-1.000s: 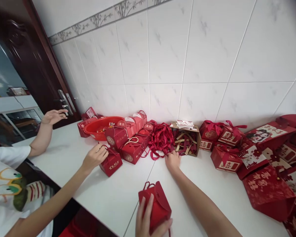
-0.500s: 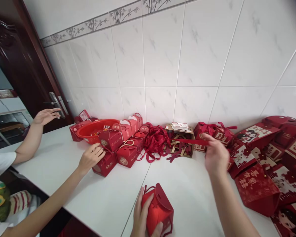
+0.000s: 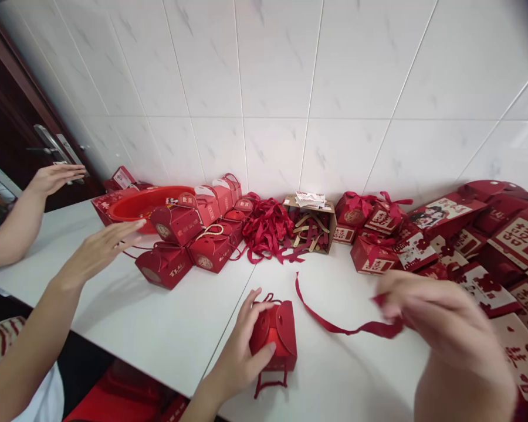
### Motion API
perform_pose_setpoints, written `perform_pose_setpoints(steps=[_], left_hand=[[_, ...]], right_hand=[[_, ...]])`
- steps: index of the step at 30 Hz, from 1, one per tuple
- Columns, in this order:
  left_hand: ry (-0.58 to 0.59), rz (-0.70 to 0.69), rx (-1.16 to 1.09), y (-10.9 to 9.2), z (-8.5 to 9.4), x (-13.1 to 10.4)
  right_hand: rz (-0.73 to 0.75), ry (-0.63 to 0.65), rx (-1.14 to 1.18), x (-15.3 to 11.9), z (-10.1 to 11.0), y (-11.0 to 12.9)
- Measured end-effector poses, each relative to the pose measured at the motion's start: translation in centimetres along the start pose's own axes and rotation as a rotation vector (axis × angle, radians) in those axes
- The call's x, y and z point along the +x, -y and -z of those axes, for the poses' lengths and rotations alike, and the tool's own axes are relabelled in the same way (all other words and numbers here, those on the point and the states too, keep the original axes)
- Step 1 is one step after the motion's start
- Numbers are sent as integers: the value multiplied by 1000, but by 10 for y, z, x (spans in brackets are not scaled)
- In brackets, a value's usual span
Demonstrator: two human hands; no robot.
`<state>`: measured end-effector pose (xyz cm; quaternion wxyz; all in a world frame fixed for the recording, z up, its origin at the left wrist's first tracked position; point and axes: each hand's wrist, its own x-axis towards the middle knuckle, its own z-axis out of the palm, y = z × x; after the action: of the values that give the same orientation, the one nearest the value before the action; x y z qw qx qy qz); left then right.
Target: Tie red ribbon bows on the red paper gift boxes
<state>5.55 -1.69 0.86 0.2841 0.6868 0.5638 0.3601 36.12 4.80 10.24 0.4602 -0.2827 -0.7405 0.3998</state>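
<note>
A small red box with cord handles stands on the white table near its front edge. Around its left side lies my left hand, thumb and fingers resting on it. To the right, my right hand, a little blurred, pinches one end of a dark red ribbon; the ribbon's free end trails left above the table, behind the box. A tangled heap of red ribbons lies by the wall, beside a cardboard box of loose strips.
A co-worker's two hands are raised at the left, one near stacked red boxes. Behind these sits a red basin. Many red gift boxes are piled along the right, and a tiled wall bounds the back.
My right hand has drawn the ribbon from the wall side toward me. My left hand's grip has loosened and the box has turned. The co-worker's nearer hand has left the stacked boxes.
</note>
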Motion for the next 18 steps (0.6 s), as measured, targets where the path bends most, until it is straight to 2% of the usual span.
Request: perform_pose_setpoints(steps=[1,2,4,9,18], left_hand=[[-23,-3,25,-4,0,3],[-44,-4,51,-8,-1,6],[-63,13,86,-15,-4,10],[-26,96,45,-21,-9,14],[-19,80,-1,-18,-15,11]], right_hand=[[-51,215,-33,11,-16,5],[-113,338,-72,21,-30,7],[-222,485,-97,37,-54,2],[-360,556,-84,49,-85,-27],[-368,612,-98,48,-101,-44]])
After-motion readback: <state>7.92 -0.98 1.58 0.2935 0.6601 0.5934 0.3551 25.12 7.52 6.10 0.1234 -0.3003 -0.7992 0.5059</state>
